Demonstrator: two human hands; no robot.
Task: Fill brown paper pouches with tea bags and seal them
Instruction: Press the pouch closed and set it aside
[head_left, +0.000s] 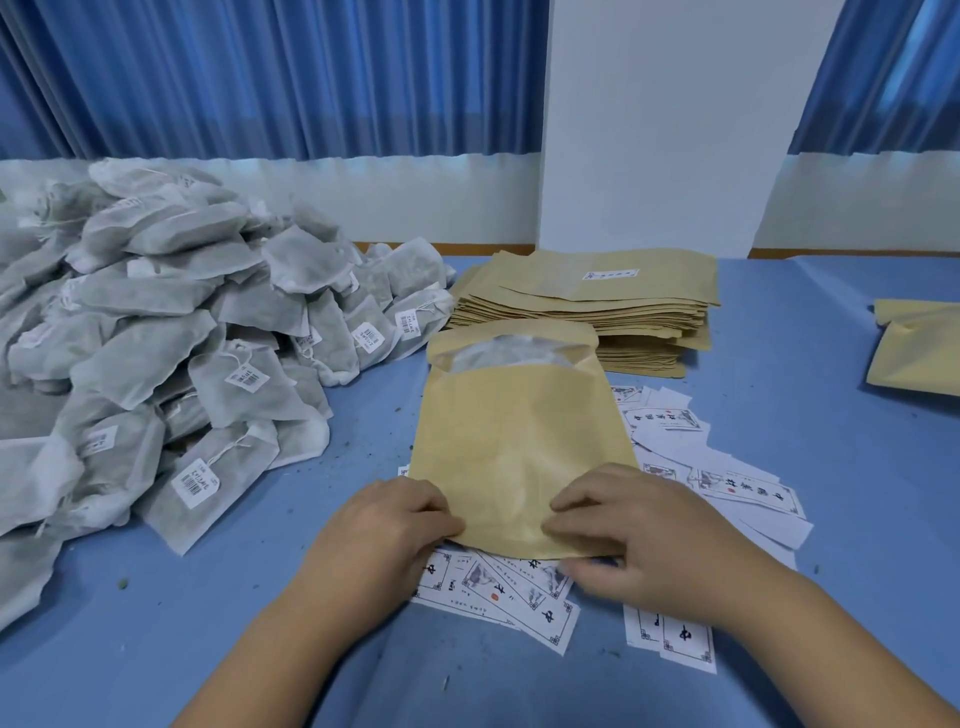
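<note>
Left hand (384, 525) grips near-left corner of pouch (519, 441), fingers curled tight on the edge. Right hand (623, 540) at near-right corner: fingers bent on top, thumb under the edge, pinching. Pouch lies flat on blue table (208, 649), mouth at far end gaping, white tea bag (498, 353) showing inside. Printed labels (498, 587) scattered under pouch and to its right. Tea bag pile (156, 338) left of pouch, barcode tags up. Stack of empty pouches (597, 306) just behind pouch; touching or not, can't tell. Spare pouch (919, 358) well right of it. Curtain (260, 78) behind.
</note>
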